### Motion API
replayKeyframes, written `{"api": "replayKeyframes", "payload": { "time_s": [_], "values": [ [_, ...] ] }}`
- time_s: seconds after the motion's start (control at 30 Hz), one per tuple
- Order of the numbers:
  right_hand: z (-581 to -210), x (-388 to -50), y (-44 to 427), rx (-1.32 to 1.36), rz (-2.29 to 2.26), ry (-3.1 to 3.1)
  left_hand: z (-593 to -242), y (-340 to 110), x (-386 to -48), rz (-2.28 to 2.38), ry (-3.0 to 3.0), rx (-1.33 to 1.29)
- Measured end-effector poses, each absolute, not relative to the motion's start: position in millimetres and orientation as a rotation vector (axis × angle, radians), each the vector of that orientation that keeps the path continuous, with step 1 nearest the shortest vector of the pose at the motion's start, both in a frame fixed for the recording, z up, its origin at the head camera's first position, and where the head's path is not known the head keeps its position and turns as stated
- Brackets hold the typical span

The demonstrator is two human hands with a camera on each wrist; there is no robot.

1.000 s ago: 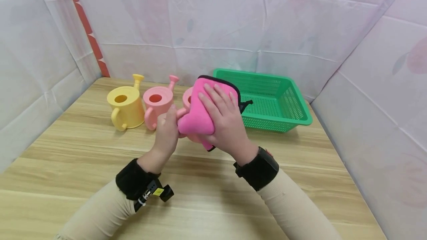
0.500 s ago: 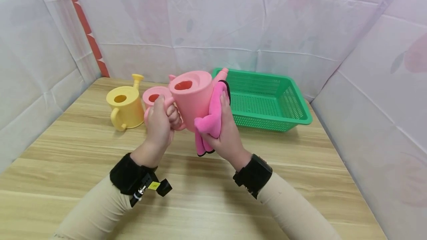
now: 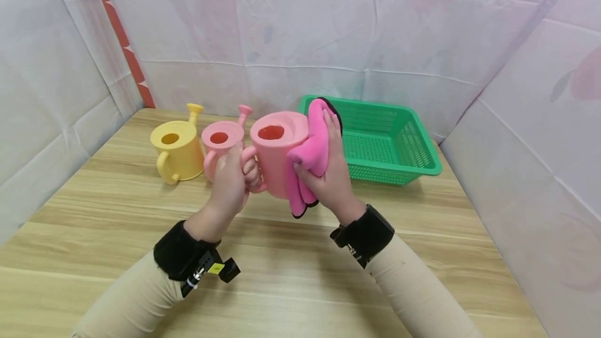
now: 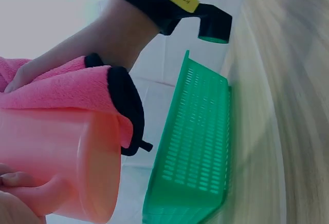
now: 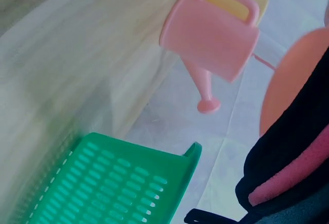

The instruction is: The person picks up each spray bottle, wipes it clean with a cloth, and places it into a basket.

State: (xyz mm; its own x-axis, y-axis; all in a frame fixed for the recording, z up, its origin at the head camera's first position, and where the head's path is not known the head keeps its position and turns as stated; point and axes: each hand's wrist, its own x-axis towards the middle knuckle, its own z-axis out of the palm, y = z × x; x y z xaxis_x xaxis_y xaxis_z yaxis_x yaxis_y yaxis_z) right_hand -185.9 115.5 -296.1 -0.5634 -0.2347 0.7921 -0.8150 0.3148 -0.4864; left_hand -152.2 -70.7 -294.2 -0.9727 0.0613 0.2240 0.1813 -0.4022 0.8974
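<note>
My left hand (image 3: 230, 181) grips the handle of a pink watering can (image 3: 272, 160), holding it above the table. A bright pink cloth (image 3: 313, 145) with black edging lies folded against the can's right side. My right hand (image 3: 334, 171) holds this cloth, thumb over a fold and fingers along its outer face. The can's spout is hidden behind the cloth in the head view. From the left wrist, the cloth (image 4: 67, 90) covers one side of the can (image 4: 46, 142), whose base is bare.
A second pink watering can (image 3: 226, 132) and a yellow one (image 3: 189, 155) stand to the left on the wooden table (image 3: 272, 286). Behind and right is a green perforated basket (image 3: 429, 158). Fabric walls (image 3: 300, 25) enclose the back and sides.
The cloth has gone from covering the can's front to its right side. The can rose and tilted, showing its spout, then came lower and slightly right, and the cloth now hides the spout.
</note>
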Motion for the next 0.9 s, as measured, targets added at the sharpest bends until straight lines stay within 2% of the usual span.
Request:
{"api": "replayKeyframes", "payload": {
  "time_s": [0.27,0.57,0.9],
  "values": [
    [-272,-160,103,0.986,1.353,-1.9,-294,-70,-151,-2.476,-1.664,-0.336],
    [-320,-168,97,0.975,1.127,-1.892,-283,-75,-153,-2.475,-1.563,-0.301],
    [-303,-171,103,0.999,1.16,-1.867,-284,-75,-150,-2.544,-1.562,-0.377]
  ]
}}
